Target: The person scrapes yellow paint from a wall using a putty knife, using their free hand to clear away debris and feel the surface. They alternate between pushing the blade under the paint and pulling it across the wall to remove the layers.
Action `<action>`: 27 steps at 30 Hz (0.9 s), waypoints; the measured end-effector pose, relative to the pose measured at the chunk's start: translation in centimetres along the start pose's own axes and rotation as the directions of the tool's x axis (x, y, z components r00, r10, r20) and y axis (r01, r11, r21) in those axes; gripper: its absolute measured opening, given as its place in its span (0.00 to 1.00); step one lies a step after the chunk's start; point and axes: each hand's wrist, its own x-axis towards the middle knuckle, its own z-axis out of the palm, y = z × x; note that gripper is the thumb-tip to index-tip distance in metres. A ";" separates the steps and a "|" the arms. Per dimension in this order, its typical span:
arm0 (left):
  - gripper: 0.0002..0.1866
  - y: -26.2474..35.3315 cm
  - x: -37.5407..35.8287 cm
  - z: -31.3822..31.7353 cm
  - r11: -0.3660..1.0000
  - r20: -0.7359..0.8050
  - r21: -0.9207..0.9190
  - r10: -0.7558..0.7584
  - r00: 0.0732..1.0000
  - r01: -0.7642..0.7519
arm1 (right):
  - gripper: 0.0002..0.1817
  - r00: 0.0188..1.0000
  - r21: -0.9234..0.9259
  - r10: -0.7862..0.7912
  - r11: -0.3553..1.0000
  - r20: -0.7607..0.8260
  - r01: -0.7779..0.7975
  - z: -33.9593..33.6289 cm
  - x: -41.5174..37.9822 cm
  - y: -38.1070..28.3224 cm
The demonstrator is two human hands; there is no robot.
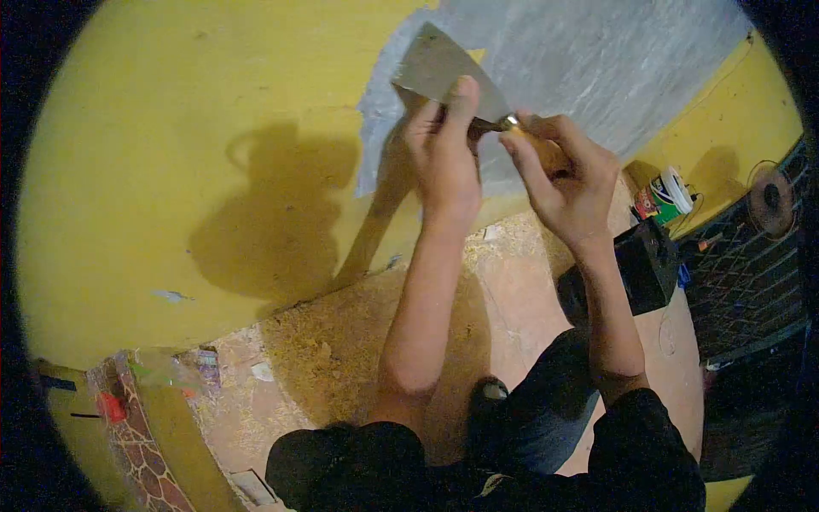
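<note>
A putty knife (444, 68) with a wide, flat metal blade is held up in front of the wall. My left hand (450, 158) pinches the blade near its lower edge, thumb on the face turned toward me and fingers behind. Its handle end, with a shiny ferrule, sits in my right hand (567, 175), the fingers curled round it. Behind the blade, a grey patch (597, 77) with ragged edges covers part of the yellow wall (153, 154). Most of the handle is hidden by my right fingers.
Yellow flakes lie over the floor (341, 358) along the wall. On the right are a black box (644, 264), a tub with a white rim (665, 196) and a dark metal grille (742, 282). A stone-patterned strip (141, 435) stands at lower left.
</note>
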 end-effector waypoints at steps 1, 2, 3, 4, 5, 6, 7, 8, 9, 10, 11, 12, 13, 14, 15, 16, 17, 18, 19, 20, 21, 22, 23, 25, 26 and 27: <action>0.09 0.3 0.1 0.3 1.000 -0.025 -0.006 -0.006 1.000 0.005 | 0.09 1.000 -0.018 -0.019 1.000 -0.018 0.019 0.3 0.3 -0.1; 0.09 0.5 0.0 0.7 1.000 -0.048 -0.016 -0.017 0.999 0.016 | 0.09 1.000 -0.017 -0.025 1.000 -0.018 0.025 0.6 0.6 -0.2; 0.08 1.0 0.2 0.3 1.000 0.009 -0.023 0.021 1.000 -0.021 | 0.09 1.000 -0.007 -0.020 1.000 -0.009 0.020 0.8 0.6 -0.4; 0.08 0.4 0.0 0.6 1.000 0.007 -0.029 0.006 1.000 -0.005 | 0.09 1.000 0.002 -0.010 1.000 0.005 0.010 0.8 0.5 -0.6; 0.08 0.1 -0.1 0.5 0.998 -0.007 -0.060 0.007 1.000 -0.008 | 0.09 1.000 0.029 0.009 1.000 0.000 -0.009 0.8 0.2 -0.6; 0.08 0.3 -0.1 0.2 0.997 -0.011 -0.079 0.011 1.000 -0.012 | 0.09 1.000 0.036 0.021 0.999 -0.008 -0.021 0.7 -0.1 -0.6; 0.08 0.9 -0.1 0.1 0.998 -0.003 -0.065 0.011 1.000 -0.011 | 0.09 0.997 0.022 0.070 0.997 0.017 -0.070 0.2 -0.1 -0.6; 0.09 1.5 0.0 0.0 1.000 -0.037 0.007 -0.002 0.999 0.003 | 0.09 0.993 0.004 0.107 0.994 0.046 -0.108 0.1 0.3 -0.5; 0.09 1.9 0.2 0.2 0.997 -0.071 0.070 -0.009 0.997 0.014 | 0.09 0.995 0.004 0.095 0.995 0.039 -0.095 0.6 0.6 -0.4; 0.09 1.6 0.1 0.5 0.990 -0.103 0.131 -0.033 0.994 0.046 | 0.09 0.999 0.015 0.032 0.999 0.027 -0.032 1.3 0.5 -0.3; 0.10 1.0 0.0 0.3 1.000 -0.009 -0.012 -0.005 1.000 0.005 | 0.09 1.000 0.019 -0.019 1.000 0.021 0.018 1.2 0.1 -0.1; 0.10 0.2 -0.2 0.4 1.000 -0.015 -0.012 -0.016 1.000 0.016 | 0.09 1.000 0.015 -0.009 1.000 0.028 0.009 0.5 -0.1 0.2; 0.11 0.0 -0.2 0.6 1.000 -0.005 -0.022 0.007 1.000 -0.007 | 0.09 0.998 0.053 0.036 0.998 0.046 -0.039 0.1 -0.1 0.2; 0.11 0.1 -0.2 0.7 0.999 0.010 -0.030 0.030 0.999 -0.030 | 0.09 0.995 0.090 0.081 0.992 0.061 -0.086 0.0 -0.1 0.1; 0.12 0.3 -0.4 0.8 0.998 -0.030 0.043 0.044 0.999 -0.043 | 0.10 0.991 0.110 0.128 0.985 0.040 -0.132 0.6 -0.3 0.1; 0.12 1.0 -0.5 1.0 0.998 -0.022 0.038 0.048 0.999 -0.047 | 0.10 0.992 0.106 0.121 0.987 0.033 -0.124 1.0 0.0 0.0; 0.12 1.7 -0.7 0.7 0.998 0.001 0.058 0.004 1.000 -0.004 | 0.10 1.000 0.056 0.026 0.998 -0.003 -0.025 1.4 0.1 -0.2; 0.12 1.9 -0.9 0.5 0.996 0.017 0.079 -0.044 0.999 0.043 | 0.10 0.997 0.004 -0.068 0.998 -0.025 0.068 1.3 -0.2 -0.1; 0.12 1.5 -0.7 0.0 0.996 0.039 0.092 0.007 0.999 -0.011 | 0.09 0.998 0.024 -0.055 0.998 0.003 0.055 1.0 -0.1 -0.2; 0.12 1.3 -0.7 -0.4 0.994 0.032 0.109 0.006 0.999 -0.009 | 0.09 0.999 0.039 -0.043 0.998 0.002 0.043 1.0 -0.3 -0.4; 0.12 1.1 -0.7 -0.4 0.995 0.007 0.094 0.029 1.000 -0.029 | 0.09 1.000 0.048 -0.001 0.999 0.025 0.000 0.9 -0.4 -0.5; 0.12 0.7 -0.4 -0.2 0.996 -0.012 0.063 0.056 0.998 -0.055 | 0.09 0.998 0.046 0.028 0.998 0.049 -0.031 0.7 -0.3 -0.5; 0.12 0.6 -0.1 -0.8 0.997 -0.006 0.049 0.054 0.999 -0.054 | 0.09 0.999 0.033 0.022 0.999 0.049 -0.023 0.7 -0.1 -0.4; 0.12 1.0 -0.2 -3.2 0.968 -0.004 -0.012 -0.252 0.968 0.251 | 0.08 0.998 -0.021 -0.063 0.998 -0.008 0.063 1.3 -0.7 -0.5; 0.12 0.4 -0.5 -2.9 0.973 -0.028 -0.003 -0.232 0.972 0.232 | 0.08 0.998 0.009 -0.069 0.998 0.001 0.069 1.0 -1.2 -0.3; 0.12 -0.6 -0.9 -2.1 0.983 -0.175 0.043 -0.171 0.970 0.181 | 0.08 0.999 -0.019 -0.045 0.999 0.022 0.046 0.5 -1.6 0.0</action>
